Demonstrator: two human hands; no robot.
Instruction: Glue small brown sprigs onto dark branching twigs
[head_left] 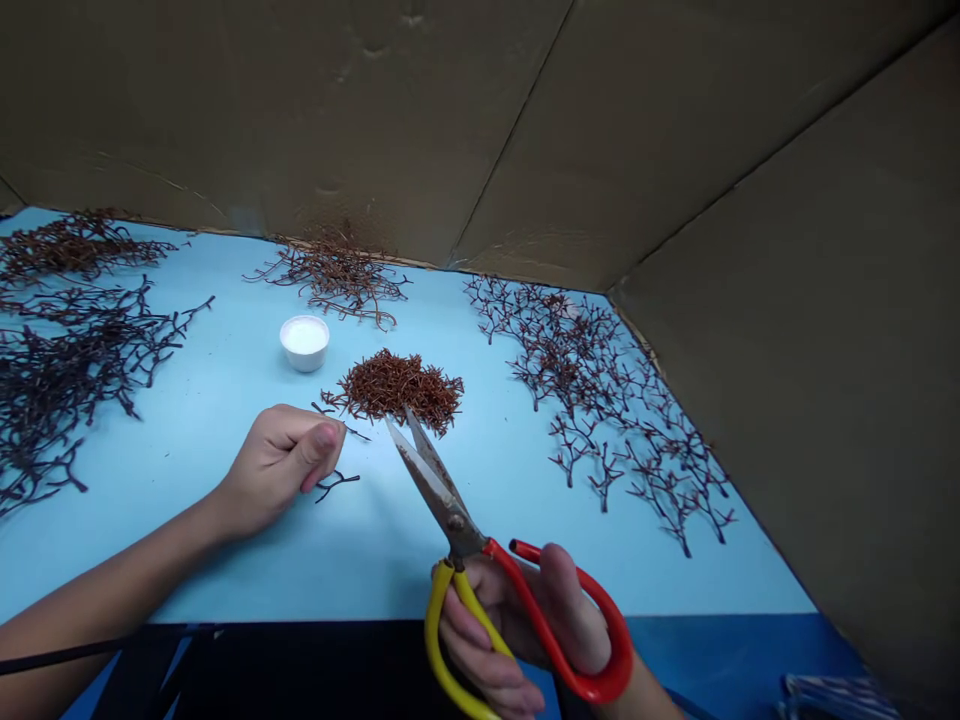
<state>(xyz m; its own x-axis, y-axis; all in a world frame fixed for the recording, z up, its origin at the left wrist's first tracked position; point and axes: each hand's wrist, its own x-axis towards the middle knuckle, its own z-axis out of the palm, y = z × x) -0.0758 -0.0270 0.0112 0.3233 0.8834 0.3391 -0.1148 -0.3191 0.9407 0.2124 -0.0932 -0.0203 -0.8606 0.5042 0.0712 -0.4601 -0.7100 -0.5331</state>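
Note:
My right hand (517, 620) grips a pair of scissors (454, 520) with one yellow and one red handle loop. The blades stand slightly apart and point up and left, their tips in front of a heap of short brown twig pieces (401, 388). To the left, my left hand (289, 455) is closed in a fist, thumb on top. Thin dark twig ends (356, 432) stick out past its fingers. Just below that fist, a small dark forked twig (337, 483) shows on the light blue tabletop (360, 570).
A small white cup (304, 343) with white contents stands behind my left hand. Dark branching twigs (75, 360) lie at left, brown ones (337, 270) at the back. Forked twigs with reddish tips (585, 370) spread along the right. Cardboard walls (300, 110) border the back and right.

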